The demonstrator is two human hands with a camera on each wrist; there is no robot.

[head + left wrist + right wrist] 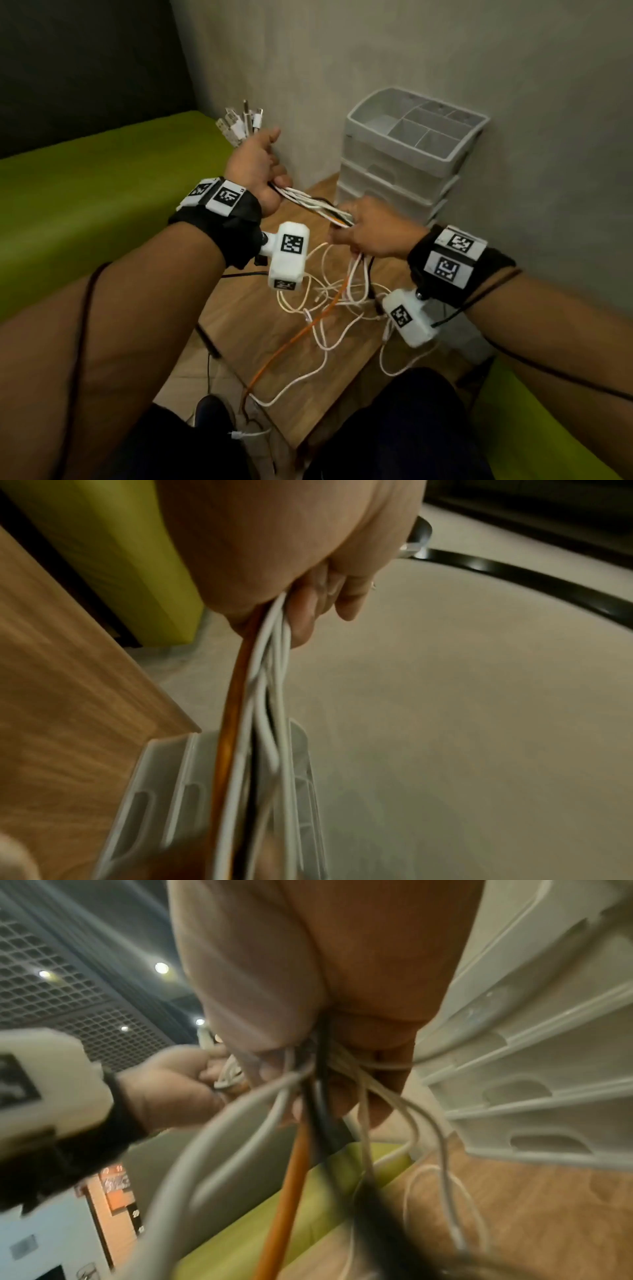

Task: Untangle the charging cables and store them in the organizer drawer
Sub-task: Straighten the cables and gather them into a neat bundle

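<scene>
While your left hand (255, 164) clenches the bundle of white, orange and black charging cables (311, 202) just below their plug ends (239, 125), your right hand (371, 228) closes its fingers (373, 1096) round the same bundle a little further along. Between the two fists the cords run straight and side by side; below the right hand they drop in loose, crossing loops onto the wooden tabletop (246, 318), and the long orange cable (291, 346) trails off its near edge toward the floor.

The white plastic organizer with stacked drawers (394, 181) stands at the far end of the tabletop against the grey wall, near your right hand. All its drawers appear closed and its divided top tray holds nothing that can be seen.

Judged step: combing the bundle straight. Keep the left grip firm at the plugs as an anchor. Loosen the right fingers enough that the cords slide through, and draw down slowly. Where a knot bunches against the fist, stop and pick it apart; do not pull through it. Mind the hanging orange cable, which may snag at the tabletop edge.
</scene>
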